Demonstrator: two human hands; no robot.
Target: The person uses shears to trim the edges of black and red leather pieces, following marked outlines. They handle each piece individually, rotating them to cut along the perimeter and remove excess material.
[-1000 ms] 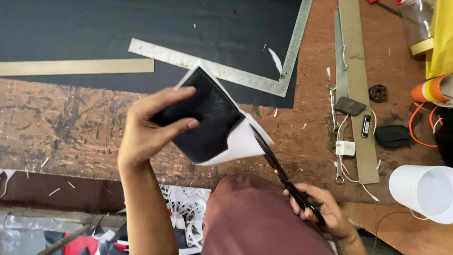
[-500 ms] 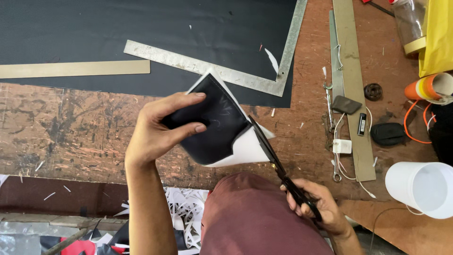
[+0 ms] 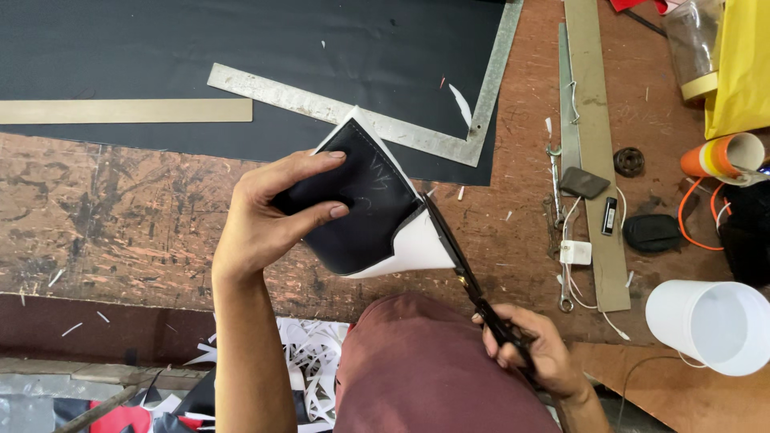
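Note:
My left hand grips a stitched black leather-like piece backed by a white layer, held above the worn wooden table. My right hand holds black scissors. Their blades run along the right edge of the piece, where black meets white. My knee in maroon cloth sits below the piece.
A metal L-square lies on a large black sheet, with a tan strip to the left. On the right are a long wooden strip, a wrench, a white cup, an orange tape roll and cables. White scraps lie below the table edge.
The scissors have advanced up the piece's right edge. My left hand has shifted slightly, turning the piece.

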